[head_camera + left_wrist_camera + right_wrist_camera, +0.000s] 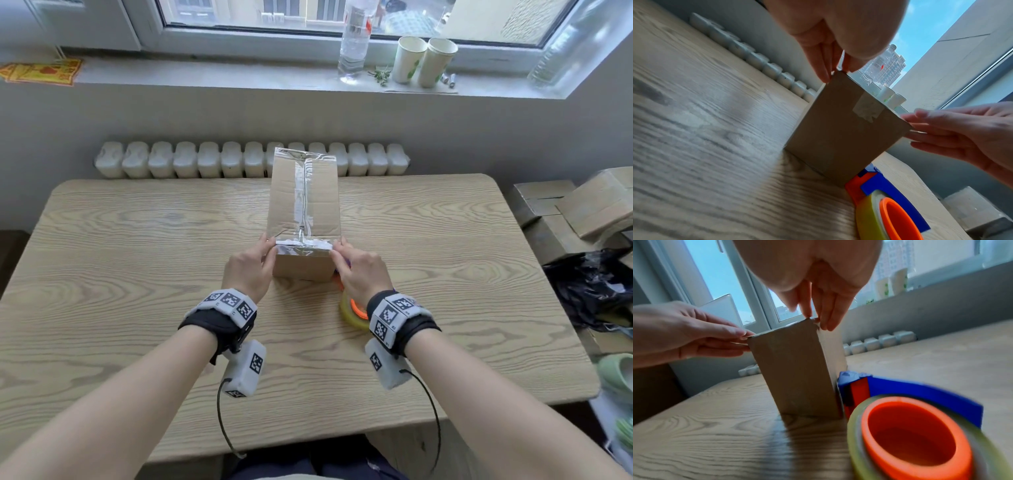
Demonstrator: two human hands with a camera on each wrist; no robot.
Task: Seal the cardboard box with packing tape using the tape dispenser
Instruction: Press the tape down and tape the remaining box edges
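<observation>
Cardboard box [305, 198], long seam taped. My left hand [248, 270] and right hand [361, 270] at box's near top corners, fingers straight, pressing cross-strip [303, 246] ends down, clasping nothing. Tape dispenser [354, 313] lies beside box's near right corner. Risk: uneven press wrinkles strip, ends lift — or right wrist knocks dispenser.

A wood-grain table [137, 274] carries a taped cardboard box [322, 205] and, seemingly touching it, a tape dispenser [351, 317].
</observation>
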